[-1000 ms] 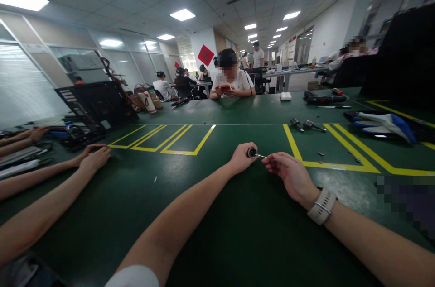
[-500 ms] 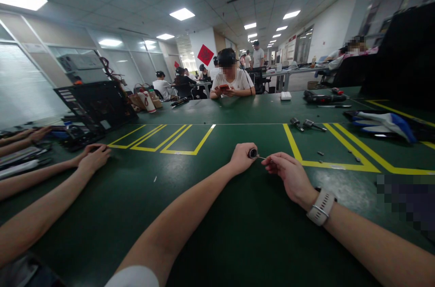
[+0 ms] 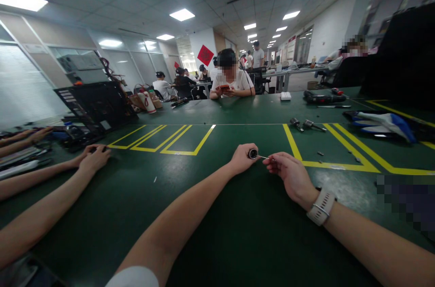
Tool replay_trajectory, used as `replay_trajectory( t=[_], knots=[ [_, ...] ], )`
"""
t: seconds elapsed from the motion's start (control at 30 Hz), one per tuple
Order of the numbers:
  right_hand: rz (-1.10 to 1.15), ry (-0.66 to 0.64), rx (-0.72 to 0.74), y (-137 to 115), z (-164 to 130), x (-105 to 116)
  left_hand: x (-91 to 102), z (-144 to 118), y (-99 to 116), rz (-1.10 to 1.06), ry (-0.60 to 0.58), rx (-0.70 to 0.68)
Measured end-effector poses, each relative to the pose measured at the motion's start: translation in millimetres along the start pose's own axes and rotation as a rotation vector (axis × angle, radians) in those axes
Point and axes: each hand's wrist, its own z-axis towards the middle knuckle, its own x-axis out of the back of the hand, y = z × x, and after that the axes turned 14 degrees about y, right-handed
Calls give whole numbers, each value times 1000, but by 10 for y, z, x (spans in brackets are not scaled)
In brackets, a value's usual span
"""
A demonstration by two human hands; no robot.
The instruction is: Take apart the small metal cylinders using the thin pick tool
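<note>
Head view: the left hand (image 3: 242, 159) has its grip closed round a small dark cylindrical part (image 3: 252, 154), whose round end faces the camera just above the green counter (image 3: 217, 232). A thin metal rod (image 3: 264, 157) runs from that part to the right hand (image 3: 288, 176), whose fingertips (image 3: 273, 160) pinch its far end; a pale watch (image 3: 321, 207) sits on that wrist. Both hands hover near the middle of the counter, between two sets of yellow lines (image 3: 299, 151). Beyond them to the right lie two small metal tools (image 3: 302, 124), some loose screws (image 3: 321, 153) and blue-and-white gloves (image 3: 384, 123). At the left, another person's hand (image 3: 95, 158) rests flat on the counter near a black chassis (image 3: 97, 106). Across the counter a person in a white shirt (image 3: 233, 81) sits holding a phone.
</note>
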Motion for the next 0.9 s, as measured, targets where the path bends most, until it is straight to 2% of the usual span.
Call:
replay_trajectory(
  t=[0.13,0.23,0.63,0.73,0.9],
  knots=[
    [-29,2,12,6,-17,-11,4,-1,18,127,24,-36],
    [-37,-11,2,1,-12,-7,8,1,24,144,16,-35],
    [14,-10,-42,-43,9,5,1,0,-1,-115,-35,67],
    [13,14,-31,-36,-10,-22,-4,2,-1,-30,-25,56],
    [-18,12,-19,-29,-32,-36,2,5,9,177,-15,-40]
  ],
)
